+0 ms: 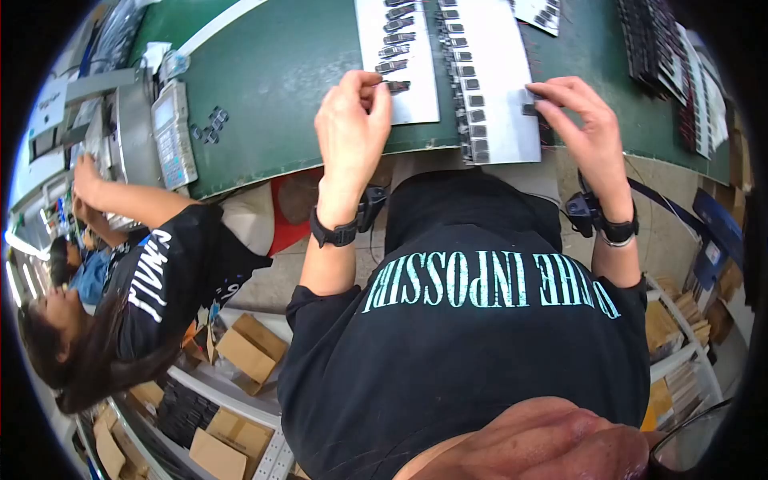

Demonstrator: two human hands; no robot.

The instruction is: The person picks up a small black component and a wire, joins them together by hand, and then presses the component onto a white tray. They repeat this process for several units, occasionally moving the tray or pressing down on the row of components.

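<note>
My left hand (352, 120) has thumb and forefinger pinched at a small black part (398, 86), the nearest in a row along a white sheet (420, 108). My right hand (584, 120) is over the right edge of a wider white sheet (512, 88). A small dark square piece (529, 110) sits at its thumb and forefinger tips; the exact grip is hard to make out. Along the wider sheet's left edge runs a row of small black square modules (477, 116).
The sheets lie on a green table (272, 96). Several loose black pieces (211, 126) lie left, beside a grey keypad device (172, 132). Stacked dark strips (652, 48) stand at the far right. A co-worker (152, 272) works on the left. Cardboard boxes (250, 350) are on shelving behind.
</note>
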